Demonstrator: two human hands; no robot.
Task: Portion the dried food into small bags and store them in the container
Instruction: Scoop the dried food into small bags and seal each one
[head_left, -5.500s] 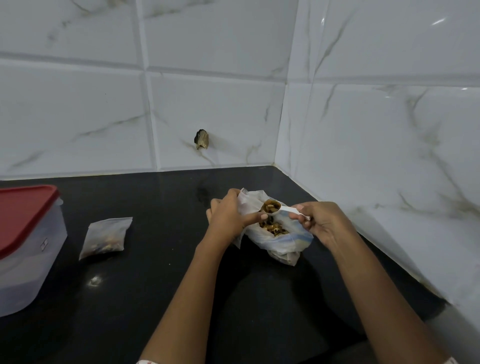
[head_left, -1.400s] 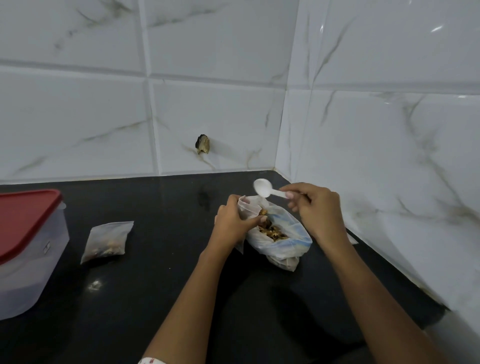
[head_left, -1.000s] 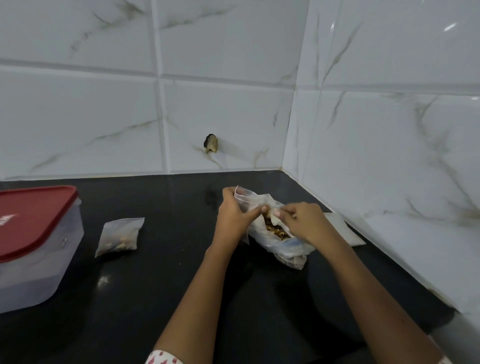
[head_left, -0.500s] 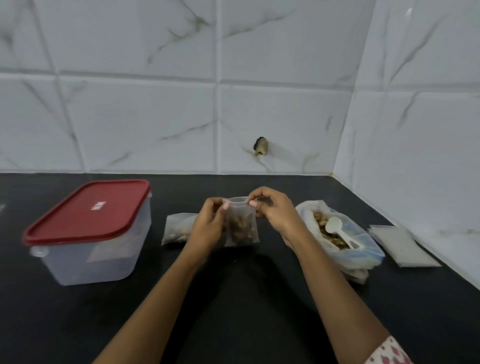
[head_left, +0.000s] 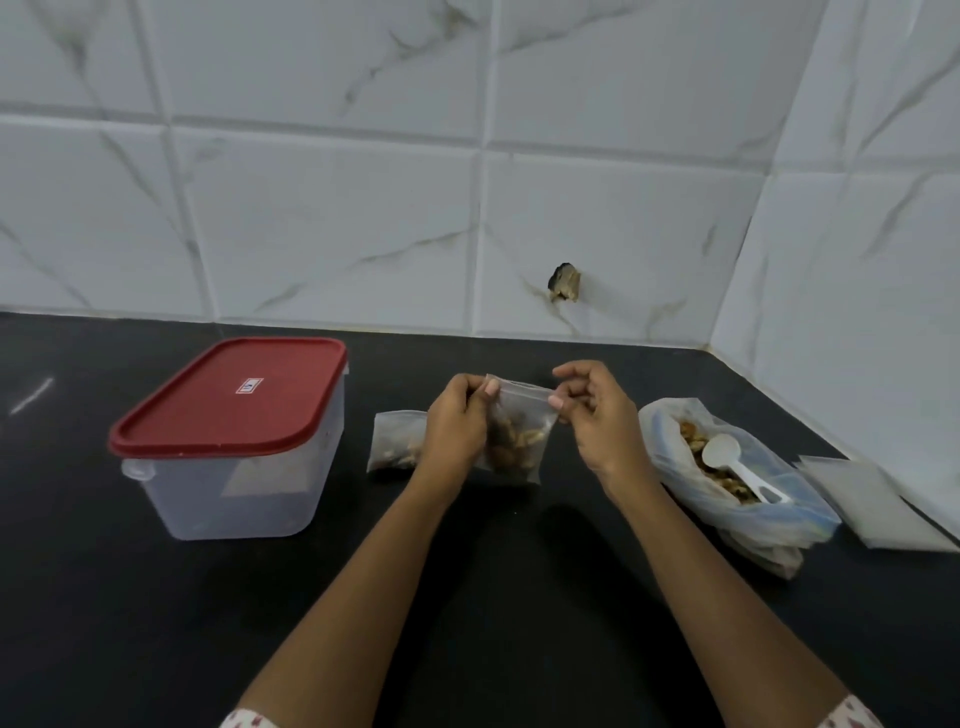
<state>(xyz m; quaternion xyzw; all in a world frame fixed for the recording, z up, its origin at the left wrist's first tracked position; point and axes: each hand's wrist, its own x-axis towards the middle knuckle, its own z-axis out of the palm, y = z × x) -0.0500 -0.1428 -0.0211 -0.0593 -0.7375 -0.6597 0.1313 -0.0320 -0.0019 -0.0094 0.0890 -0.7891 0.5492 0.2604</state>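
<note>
A small clear zip bag with brown dried food hangs upright above the black counter. My left hand pinches its top left corner and my right hand pinches its top right corner. A second filled small bag lies flat just left of my left hand, partly hidden by it. The large plastic bag of dried food lies open to the right, with a white plastic spoon resting in it. The clear container with its red lid on stands at the left.
A stack of empty small bags lies at the right by the tiled side wall. White marble-look tiles close off the back and right. A small dark hole marks the back wall.
The spoon was dropped into the large bag. Both hands lifted the filled small bag out to the left, and now pinch its top edge at the two corners. The view swung left.
</note>
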